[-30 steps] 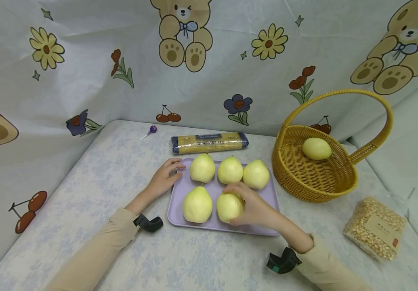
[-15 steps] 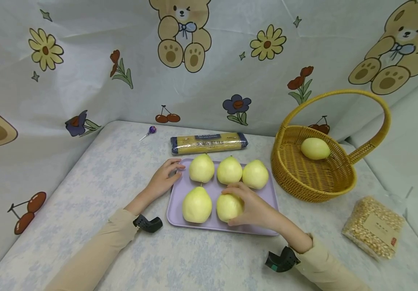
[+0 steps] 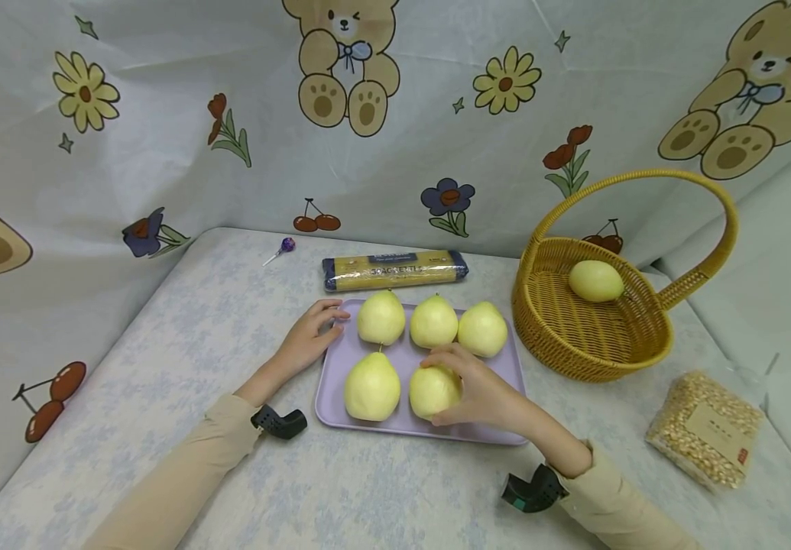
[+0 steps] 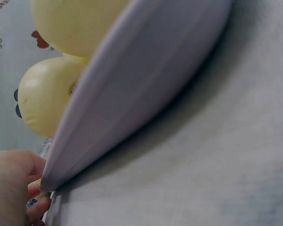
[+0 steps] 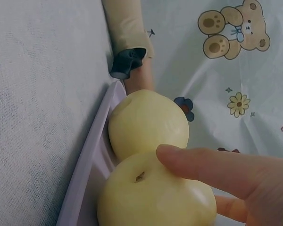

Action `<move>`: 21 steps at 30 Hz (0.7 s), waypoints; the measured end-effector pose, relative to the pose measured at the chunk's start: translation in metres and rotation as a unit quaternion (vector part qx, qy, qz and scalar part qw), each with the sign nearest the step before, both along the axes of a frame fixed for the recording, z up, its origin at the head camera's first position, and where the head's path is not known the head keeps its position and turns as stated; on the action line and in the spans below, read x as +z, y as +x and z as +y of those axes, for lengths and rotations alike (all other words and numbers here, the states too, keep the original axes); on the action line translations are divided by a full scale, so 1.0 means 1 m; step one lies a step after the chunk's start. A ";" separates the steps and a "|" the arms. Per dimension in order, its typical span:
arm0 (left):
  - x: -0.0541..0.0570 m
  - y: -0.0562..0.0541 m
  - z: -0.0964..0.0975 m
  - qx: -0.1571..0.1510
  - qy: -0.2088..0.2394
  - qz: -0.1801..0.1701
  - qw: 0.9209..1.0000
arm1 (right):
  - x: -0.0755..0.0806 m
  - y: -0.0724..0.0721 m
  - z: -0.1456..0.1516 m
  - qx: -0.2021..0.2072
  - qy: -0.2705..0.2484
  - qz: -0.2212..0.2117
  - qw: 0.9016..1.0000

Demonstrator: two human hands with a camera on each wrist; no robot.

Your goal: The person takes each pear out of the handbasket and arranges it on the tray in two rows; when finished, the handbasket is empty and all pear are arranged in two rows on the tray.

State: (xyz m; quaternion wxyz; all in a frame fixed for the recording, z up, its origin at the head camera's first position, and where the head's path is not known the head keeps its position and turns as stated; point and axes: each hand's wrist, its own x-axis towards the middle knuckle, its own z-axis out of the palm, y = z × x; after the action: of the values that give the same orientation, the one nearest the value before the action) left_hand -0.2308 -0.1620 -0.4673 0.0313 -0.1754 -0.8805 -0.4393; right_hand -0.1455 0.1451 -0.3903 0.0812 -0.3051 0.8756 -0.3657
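My right hand (image 3: 475,388) grips a pale yellow pear (image 3: 432,393) in the front row of a lilac tray (image 3: 402,425). In the right wrist view the thumb (image 5: 198,165) lies across that pear (image 5: 141,202), with its dimpled end facing the camera. Beside it stands another pear (image 3: 372,387), stem up, and three more line the back of the tray. My left hand (image 3: 309,336) holds the tray's left edge near the back corner. The left wrist view shows its fingers (image 4: 35,165) curled at the tray's rim (image 4: 80,108).
A wicker basket (image 3: 529,328) with a tall handle stands right of the tray, one pear (image 3: 596,281) inside. A spaghetti pack (image 3: 395,270) lies behind the tray, a lollipop (image 3: 288,244) to its left. A bag of corn kernels (image 3: 705,431) lies at the right.
Both hands, the pears and the tray stay where they were. Only a very slight shift of the whole head view shows.
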 end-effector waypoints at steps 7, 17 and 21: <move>0.001 0.001 0.000 -0.001 0.001 -0.002 1.000 | 0.002 0.001 0.001 -0.003 -0.002 -0.006 1.000; 0.001 0.001 -0.001 -0.003 0.003 -0.003 1.000 | 0.004 0.001 0.002 0.006 0.004 -0.018 1.000; 0.001 0.001 0.000 -0.002 0.003 -0.002 1.000 | 0.004 0.000 0.001 0.006 0.004 -0.020 1.000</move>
State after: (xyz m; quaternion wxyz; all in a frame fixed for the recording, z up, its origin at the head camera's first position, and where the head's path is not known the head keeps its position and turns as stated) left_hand -0.2300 -0.1625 -0.4663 0.0288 -0.1761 -0.8789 -0.4425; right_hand -0.1453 0.1463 -0.3860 0.1024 -0.3029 0.8732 -0.3679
